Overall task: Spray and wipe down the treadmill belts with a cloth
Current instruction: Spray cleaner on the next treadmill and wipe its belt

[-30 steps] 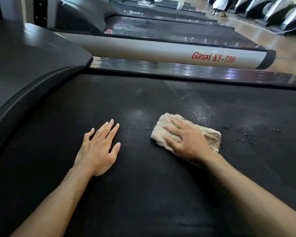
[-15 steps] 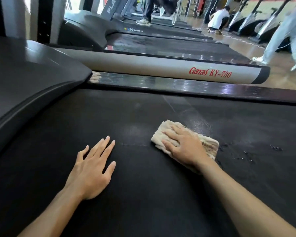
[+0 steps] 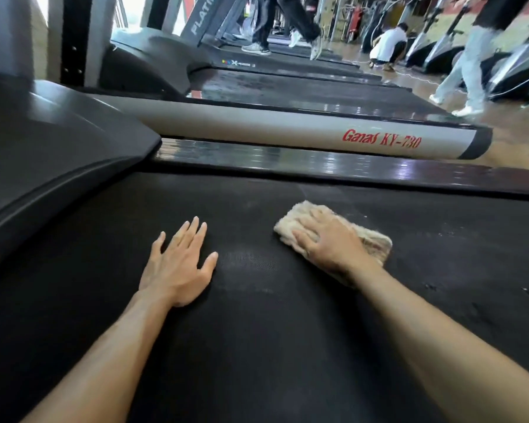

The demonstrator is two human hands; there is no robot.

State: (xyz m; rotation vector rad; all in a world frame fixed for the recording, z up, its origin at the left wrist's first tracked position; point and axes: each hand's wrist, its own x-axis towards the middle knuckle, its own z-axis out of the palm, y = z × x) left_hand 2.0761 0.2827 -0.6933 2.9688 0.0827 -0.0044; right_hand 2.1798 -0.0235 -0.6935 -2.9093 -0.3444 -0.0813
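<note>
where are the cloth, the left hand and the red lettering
cloth [image 3: 374, 242]: head view, bare right end.
left hand [image 3: 177, 267]: head view, back of hand.
red lettering [image 3: 380, 139]: head view, middle of the text.

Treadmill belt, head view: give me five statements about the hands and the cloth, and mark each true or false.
1. The right hand presses the cloth onto the treadmill belt. True.
2. The left hand holds a spray bottle. False: it lies flat on the belt with straight fingers and holds nothing; no bottle is in view.
3. The cloth is dark blue. False: it is pale beige.
4. The cloth lies to the right of the left hand. True.
5. The silver side rail beyond the belt bears green lettering. False: the lettering is red, reading Ganas KY-730.
</note>
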